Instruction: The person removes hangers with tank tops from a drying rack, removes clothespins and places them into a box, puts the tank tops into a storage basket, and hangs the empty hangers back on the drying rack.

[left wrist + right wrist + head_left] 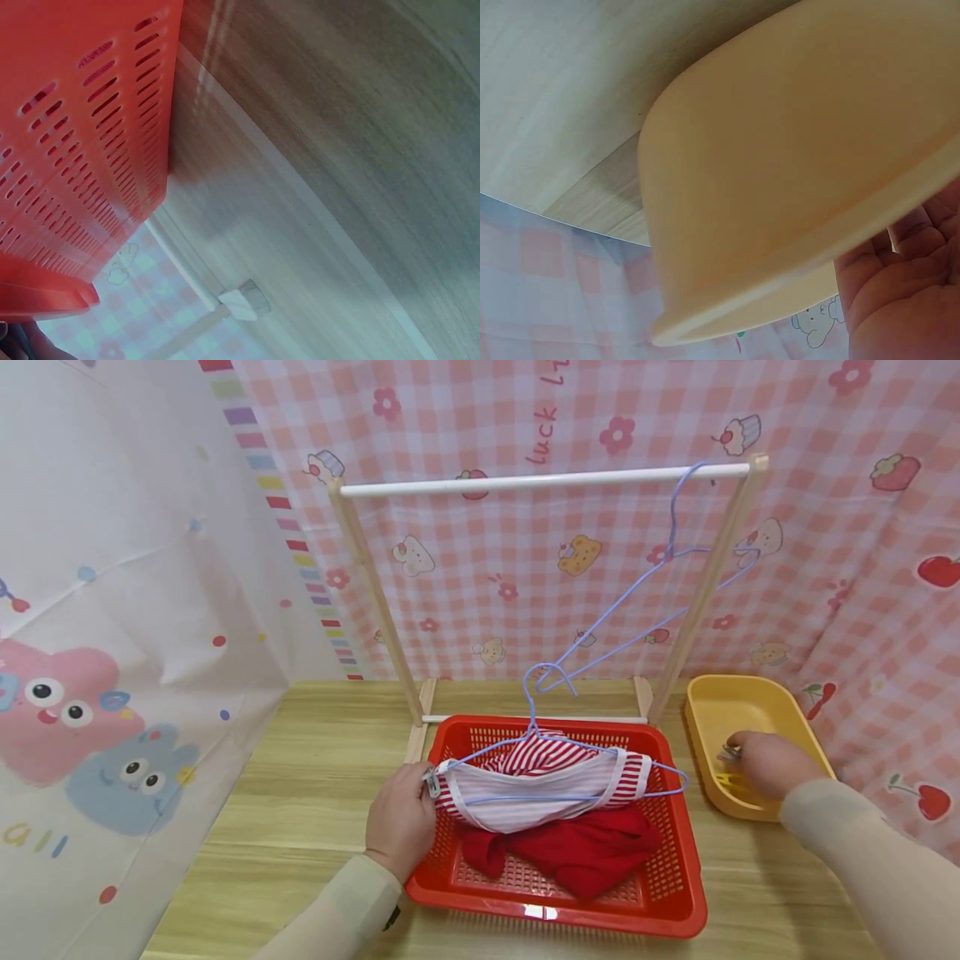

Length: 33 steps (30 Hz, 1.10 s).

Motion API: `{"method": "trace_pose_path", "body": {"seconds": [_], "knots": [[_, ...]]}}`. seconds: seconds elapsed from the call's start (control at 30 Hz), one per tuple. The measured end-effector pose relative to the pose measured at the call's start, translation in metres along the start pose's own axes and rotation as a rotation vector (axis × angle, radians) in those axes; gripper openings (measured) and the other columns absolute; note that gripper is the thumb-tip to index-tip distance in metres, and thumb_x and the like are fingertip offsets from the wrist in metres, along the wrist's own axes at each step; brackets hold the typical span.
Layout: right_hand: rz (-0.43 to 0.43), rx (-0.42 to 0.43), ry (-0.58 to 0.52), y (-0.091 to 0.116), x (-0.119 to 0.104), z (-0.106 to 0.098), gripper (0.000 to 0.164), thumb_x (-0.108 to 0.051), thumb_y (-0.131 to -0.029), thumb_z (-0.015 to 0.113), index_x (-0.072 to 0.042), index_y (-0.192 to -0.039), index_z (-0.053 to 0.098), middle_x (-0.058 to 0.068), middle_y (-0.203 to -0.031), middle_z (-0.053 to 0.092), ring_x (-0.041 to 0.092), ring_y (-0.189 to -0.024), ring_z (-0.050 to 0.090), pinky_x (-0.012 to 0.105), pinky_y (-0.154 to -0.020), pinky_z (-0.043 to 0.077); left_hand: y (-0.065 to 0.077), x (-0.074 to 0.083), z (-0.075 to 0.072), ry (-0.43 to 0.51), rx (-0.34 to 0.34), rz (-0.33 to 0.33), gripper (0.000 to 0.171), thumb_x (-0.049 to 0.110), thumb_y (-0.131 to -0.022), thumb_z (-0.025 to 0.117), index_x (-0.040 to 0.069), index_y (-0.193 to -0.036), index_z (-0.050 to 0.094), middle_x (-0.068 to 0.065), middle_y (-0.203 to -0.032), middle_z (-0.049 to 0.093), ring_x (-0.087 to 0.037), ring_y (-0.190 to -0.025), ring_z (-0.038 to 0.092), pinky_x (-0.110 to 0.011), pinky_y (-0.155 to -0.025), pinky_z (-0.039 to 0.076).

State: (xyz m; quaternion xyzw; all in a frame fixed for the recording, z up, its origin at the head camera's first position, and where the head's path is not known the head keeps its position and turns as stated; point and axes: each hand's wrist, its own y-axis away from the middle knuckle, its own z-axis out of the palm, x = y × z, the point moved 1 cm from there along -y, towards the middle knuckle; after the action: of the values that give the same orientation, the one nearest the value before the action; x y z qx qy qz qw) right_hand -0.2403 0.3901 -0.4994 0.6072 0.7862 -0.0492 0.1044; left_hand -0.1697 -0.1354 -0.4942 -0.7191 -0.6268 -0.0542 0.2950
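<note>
A red-and-white striped garment (547, 793) hangs on a light-blue hanger (528, 714) over a red basket (555, 912). At the garment's left end, my left hand (400, 820) pinches a grey clothespin (431, 782) beside the hanger's end. In the left wrist view, only a bit of that hand (49, 345) shows below the basket rim. My right hand (772, 766) reaches into a yellow tray (757, 693), its fingertips pinching another grey clothespin (728, 752). A yellow clothespin (727, 782) lies below those fingers. The right wrist view shows the hand (911, 289) over the tray's rim, its fingertips hidden.
Behind the basket stands a wooden rack with a white rail (540, 482). A second light-blue hanger (670, 558) hangs near the rail's right end. Red cloth (600, 852) lies in the basket under the striped garment. A patterned curtain (480, 410) closes off the back of the wood-grain table (300, 777).
</note>
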Motion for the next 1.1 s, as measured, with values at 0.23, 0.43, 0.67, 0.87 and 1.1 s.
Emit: {"method": "trace_pose_path", "body": {"seconds": [0.23, 0.43, 0.67, 0.87, 1.1], "knots": [[0.017, -0.034, -0.033, -0.008, -0.002, 0.003, 0.017, -0.009, -0.093, 0.067, 0.002, -0.104, 0.073, 0.017, -0.092, 0.076, 0.037, -0.085, 0.072, 0.061, -0.085, 0.057, 0.000, -0.001, 0.000, 0.005, 0.009, 0.006, 0.013, 0.008, -0.101, 0.060, 0.010, -0.106, 0.072, -0.006, -0.100, 0.073, -0.023, -0.091, 0.070, -0.045, -0.086, 0.062], [-0.007, -0.023, -0.015, -0.012, -0.002, 0.008, 0.008, -0.008, -0.091, 0.068, -0.001, -0.094, 0.072, 0.008, -0.078, 0.071, 0.029, -0.072, 0.066, 0.056, -0.075, 0.057, -0.001, 0.000, 0.000, 0.008, 0.005, 0.005, 0.013, 0.010, -0.102, 0.060, 0.010, -0.106, 0.073, -0.006, -0.100, 0.074, -0.023, -0.091, 0.070, -0.045, -0.086, 0.063], [-0.003, -0.040, -0.010, -0.014, -0.004, 0.009, 0.009, -0.007, -0.092, 0.068, 0.001, -0.095, 0.071, 0.009, -0.077, 0.070, 0.029, -0.072, 0.065, 0.057, -0.076, 0.056, 0.000, 0.000, 0.001, 0.011, 0.005, 0.001, 0.014, 0.009, -0.102, 0.060, 0.010, -0.106, 0.073, -0.006, -0.100, 0.074, -0.023, -0.092, 0.070, -0.046, -0.087, 0.062], [0.028, -0.091, -0.040, -0.017, -0.003, 0.011, 0.012, -0.005, -0.093, 0.063, 0.003, -0.100, 0.070, 0.010, -0.080, 0.068, 0.028, -0.074, 0.062, 0.056, -0.078, 0.056, 0.000, -0.001, 0.001, 0.005, 0.005, -0.006, 0.014, 0.010, -0.102, 0.060, 0.010, -0.107, 0.073, -0.006, -0.101, 0.074, -0.023, -0.093, 0.070, -0.046, -0.087, 0.062], [0.035, -0.110, -0.055, -0.018, -0.005, 0.011, 0.013, 0.001, -0.092, 0.055, -0.001, -0.096, 0.068, 0.009, -0.078, 0.062, 0.026, -0.073, 0.057, 0.047, -0.072, 0.053, 0.000, -0.001, 0.000, 0.006, -0.003, -0.019, 0.015, 0.010, -0.102, 0.061, 0.010, -0.109, 0.073, -0.006, -0.102, 0.074, -0.024, -0.094, 0.071, -0.047, -0.088, 0.062]]}}
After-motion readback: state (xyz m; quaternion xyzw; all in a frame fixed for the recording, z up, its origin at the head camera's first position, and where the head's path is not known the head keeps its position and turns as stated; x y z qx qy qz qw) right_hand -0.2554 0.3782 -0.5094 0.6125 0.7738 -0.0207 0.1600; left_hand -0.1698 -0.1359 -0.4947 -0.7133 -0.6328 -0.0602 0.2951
